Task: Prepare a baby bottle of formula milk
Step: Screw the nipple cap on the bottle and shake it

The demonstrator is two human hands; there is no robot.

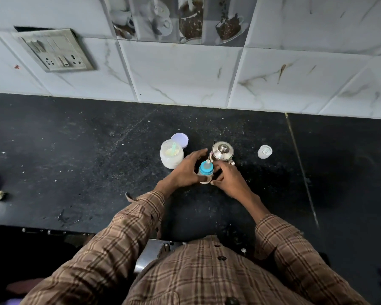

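The baby bottle (205,170) stood upright on the black counter (97,161), blue teat ring on, between the open formula jar (171,155) and the steel kettle (222,151). Both hands gripped it low down: the left hand (186,170) curled around one side, the right hand (228,178) around the other

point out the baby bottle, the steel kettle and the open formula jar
baby bottle with blue collar (206,168), head view, on its blue collar
shiny steel kettle (222,150), head view, on its lid
open white formula jar (171,156), head view, on its side wall
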